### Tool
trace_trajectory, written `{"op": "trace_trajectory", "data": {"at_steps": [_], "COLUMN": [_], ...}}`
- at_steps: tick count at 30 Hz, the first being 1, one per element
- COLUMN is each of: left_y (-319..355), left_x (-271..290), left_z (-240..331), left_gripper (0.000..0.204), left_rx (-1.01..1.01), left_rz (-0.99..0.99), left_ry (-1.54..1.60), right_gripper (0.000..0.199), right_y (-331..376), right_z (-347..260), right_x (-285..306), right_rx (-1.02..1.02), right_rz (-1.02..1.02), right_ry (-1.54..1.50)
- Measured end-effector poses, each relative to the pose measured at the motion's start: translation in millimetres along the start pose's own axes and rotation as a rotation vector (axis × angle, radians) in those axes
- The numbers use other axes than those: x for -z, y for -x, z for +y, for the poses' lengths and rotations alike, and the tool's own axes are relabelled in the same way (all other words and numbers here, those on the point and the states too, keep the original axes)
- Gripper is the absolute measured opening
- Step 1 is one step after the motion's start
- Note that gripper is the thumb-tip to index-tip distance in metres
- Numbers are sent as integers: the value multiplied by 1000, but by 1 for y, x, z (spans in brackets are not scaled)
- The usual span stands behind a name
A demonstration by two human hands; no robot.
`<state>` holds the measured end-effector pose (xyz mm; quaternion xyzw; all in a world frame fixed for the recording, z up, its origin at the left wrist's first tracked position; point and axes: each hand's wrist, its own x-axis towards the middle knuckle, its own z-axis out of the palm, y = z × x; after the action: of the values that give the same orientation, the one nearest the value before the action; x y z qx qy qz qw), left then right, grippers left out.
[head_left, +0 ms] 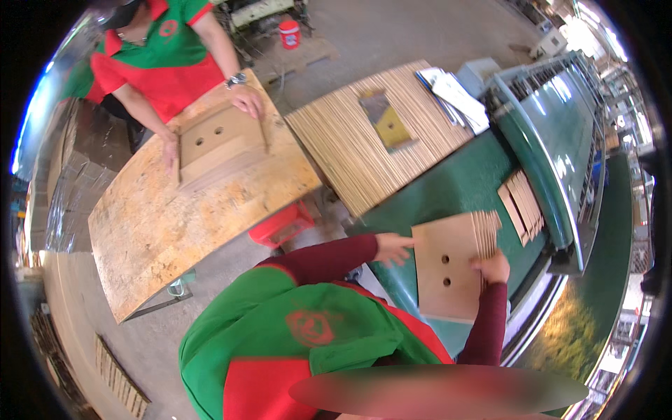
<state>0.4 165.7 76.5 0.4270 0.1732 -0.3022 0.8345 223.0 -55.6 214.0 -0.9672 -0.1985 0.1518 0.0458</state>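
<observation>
1. The room around you is a workshop with a grey concrete floor. A long green machine runs along your right side, and its green conveyor belt carries work towards you.
2. Across from you a co-worker in a green and red shirt stands at a bare plywood table, squaring up a second stack of cardboard with both hands.
3. Between the two of you lies a big block of flat sheets stood on edge, which I judge to be finished work. Short rows of cardboard pieces wait further up the belt, so more is left to gather.
4. Your own stack of cardboard blanks, the top one punched with two round holes, lies flat on the belt just in front of you.
5. Your left hand presses its near left edge, fingers spread. Your right hand rests on the fanned right edge. Neither hand is clamped round anything.
6. A red stool stands under the table's corner.
</observation>
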Motion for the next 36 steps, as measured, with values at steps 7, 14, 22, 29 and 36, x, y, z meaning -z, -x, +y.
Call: {"op": "trace_trajectory", "data": {"at_steps": [7, 14, 22, 29, 36], "left_y": [275, 428, 458, 462, 467], "left_x": [141, 156, 203, 206, 197], "left_z": [-133, -229, -309, -325, -308], "left_gripper": [45, 49, 55, 64, 64], "left_rx": [-461, -806, -36, 544, 541], "left_rz": [1084, 1465, 2113, 2150, 2083], "left_ry": [162, 514, -393, -423, -390], "right_gripper": [57, 59, 56, 53, 54], "right_y": [62, 95, 162, 219, 258], "right_z": [-6, -126, -383, -577, -661], "right_x": [-23, 16, 19, -58, -133], "right_rx": [-63, 259, 394, 531, 385], "right_rz": [90, 152, 67, -198, -451], "right_ry": [-114, -1114, -1872, -2066, -2085]}}
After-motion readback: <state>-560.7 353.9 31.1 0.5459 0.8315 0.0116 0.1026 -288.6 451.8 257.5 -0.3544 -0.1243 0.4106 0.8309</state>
